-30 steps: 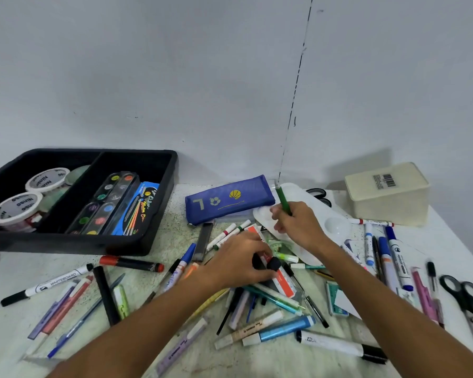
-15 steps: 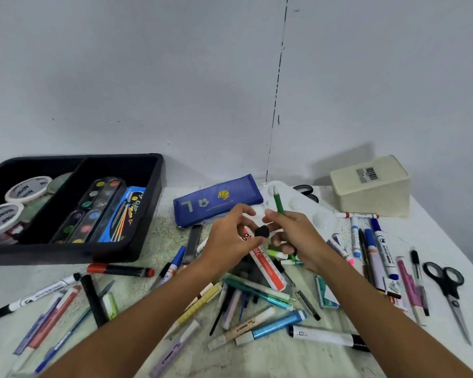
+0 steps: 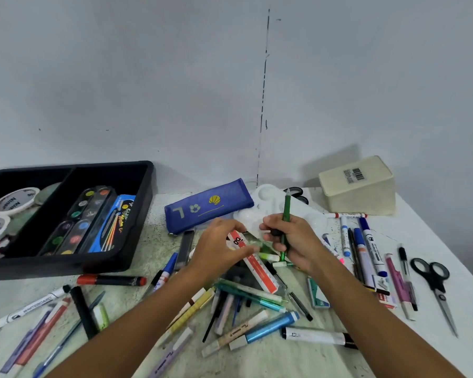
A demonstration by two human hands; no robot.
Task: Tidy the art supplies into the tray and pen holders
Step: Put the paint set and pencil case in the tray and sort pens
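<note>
Pens [image 3: 246, 298] are lying scattered over the pale counter [image 3: 298, 358] right of the black tray [image 3: 137, 241], under a grey wall. The right hand [image 3: 292, 241] is gripping a green pen [image 3: 286, 214]; the left hand [image 3: 219, 248] is hovering slack-fingered beside it.

The tape rolls [image 3: 0, 214] are cut off at the left edge; scissors [image 3: 298, 192] are half hidden behind the palette [image 3: 260, 211].

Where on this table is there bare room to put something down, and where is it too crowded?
Bare patches: the tabletop between the black tray and the blue pencil case, and the right edge beyond the scissors. Crowded: the pen pile under both hands, and the marker row below the cream box.
</note>
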